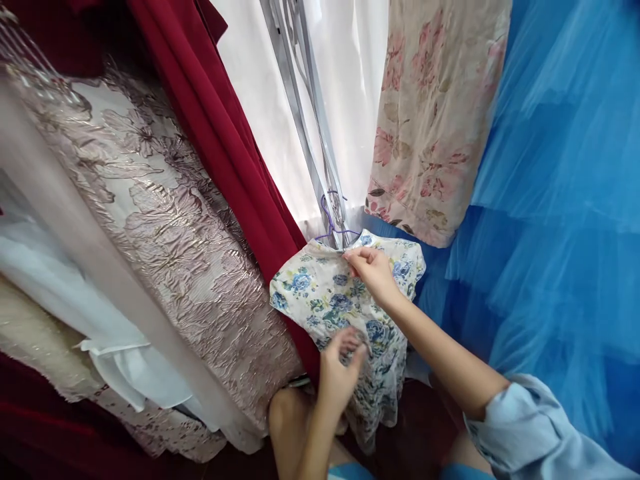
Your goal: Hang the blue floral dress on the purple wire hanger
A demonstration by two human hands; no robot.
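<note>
A short-sleeved white dress with blue flowers (320, 293) hangs on a thin purple hanger (326, 212). At its neckline, my right hand (373, 270) pinches the front edge of the cloth between thumb and fingers. My left hand (340, 370) is lower, in front of the dress's middle, with fingers curled toward the thumb. Its fingertips are slightly blurred, and whatever may be between them is too small to make out. The dress's skirt falls behind my left hand toward the dark floor.
Left of the dress hang a long dark red garment (220, 133) and a shiny pink brocade one (175, 240). Grey metal poles (300, 100) stand behind, before a white curtain (250, 53). To the right are a pink-flowered garment (430, 120) and layered blue tulle (555, 200).
</note>
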